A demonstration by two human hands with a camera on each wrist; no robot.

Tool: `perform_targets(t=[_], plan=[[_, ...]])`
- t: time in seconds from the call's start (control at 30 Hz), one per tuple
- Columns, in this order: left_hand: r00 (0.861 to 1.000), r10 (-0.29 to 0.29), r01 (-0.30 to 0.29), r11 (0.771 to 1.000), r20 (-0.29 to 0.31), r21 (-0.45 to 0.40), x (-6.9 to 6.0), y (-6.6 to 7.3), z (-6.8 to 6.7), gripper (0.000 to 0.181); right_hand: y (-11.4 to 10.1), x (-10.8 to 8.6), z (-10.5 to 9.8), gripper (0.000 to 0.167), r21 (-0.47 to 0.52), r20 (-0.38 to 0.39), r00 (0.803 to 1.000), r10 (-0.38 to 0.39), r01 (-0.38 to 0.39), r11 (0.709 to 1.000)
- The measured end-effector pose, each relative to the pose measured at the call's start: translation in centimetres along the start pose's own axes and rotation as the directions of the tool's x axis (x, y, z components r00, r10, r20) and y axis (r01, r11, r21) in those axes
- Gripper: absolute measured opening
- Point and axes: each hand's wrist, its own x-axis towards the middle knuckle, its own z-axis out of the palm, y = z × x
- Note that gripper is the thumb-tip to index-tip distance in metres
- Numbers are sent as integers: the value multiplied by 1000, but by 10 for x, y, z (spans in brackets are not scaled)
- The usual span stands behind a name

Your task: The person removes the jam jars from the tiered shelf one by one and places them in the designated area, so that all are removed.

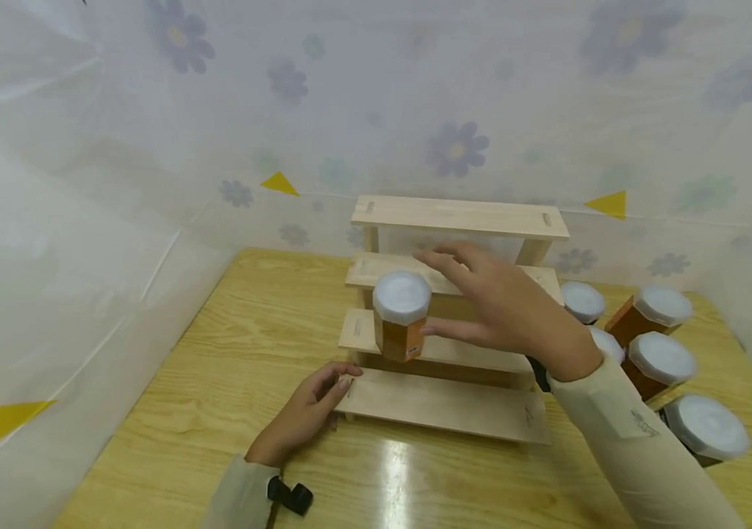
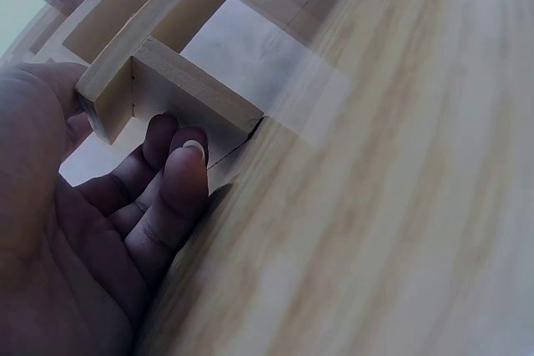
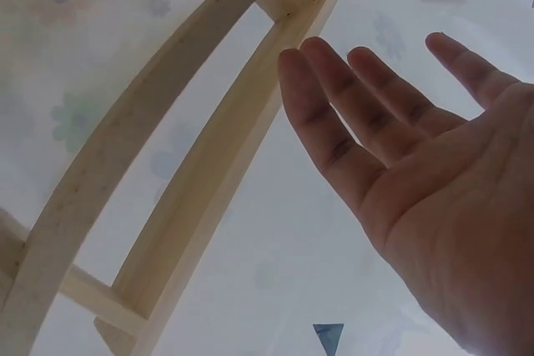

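Observation:
A wooden step rack [image 1: 442, 404] with several tiers stands on the table. An amber jar with a white lid [image 1: 402, 297] is at the left part of its second tier from the bottom. Beside that jar, my right hand [image 1: 501, 301] is spread, thumb apart from the fingers; whether the thumb tip touches the jar I cannot tell. The right wrist view shows this palm [image 3: 450, 181] with straight fingers and nothing held. My left hand [image 1: 306, 411] grips the left end of the lowest tier. Up close, its curled fingers [image 2: 179, 185] sit by the rack's end support [image 2: 196, 89].
Several more lidded jars [image 1: 663, 358] stand on the table right of the rack, partly behind my right forearm. A flowered white sheet [image 1: 376, 95] hangs behind. Yellow triangles [image 1: 609, 204] mark the sheet. Wood-grain tabletop [image 1: 217, 353] extends left of the rack.

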Motion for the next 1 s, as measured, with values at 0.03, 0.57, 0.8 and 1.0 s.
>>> perform_targets(t=[0.03, 0.57, 0.8, 1.0], plan=[[1000, 0, 0, 1000, -2, 2, 0, 0, 0, 28, -1, 3, 1, 90, 0, 2, 1000, -2, 2, 1000], [1000, 27, -26, 999, -10, 47, 1, -2, 0, 28, -18, 31, 20, 80, -4, 101, 994, -45, 46, 999], [1000, 23, -23, 998, 4, 55, 0, -1, 0, 27, -25, 34, 33, 63, -3, 124, 991, -53, 54, 999], [1000, 14, -15, 999, 5, 37, 0, 0, 0, 28, -25, 32, 43, 54, 5, 48, 997, -60, 60, 998]])
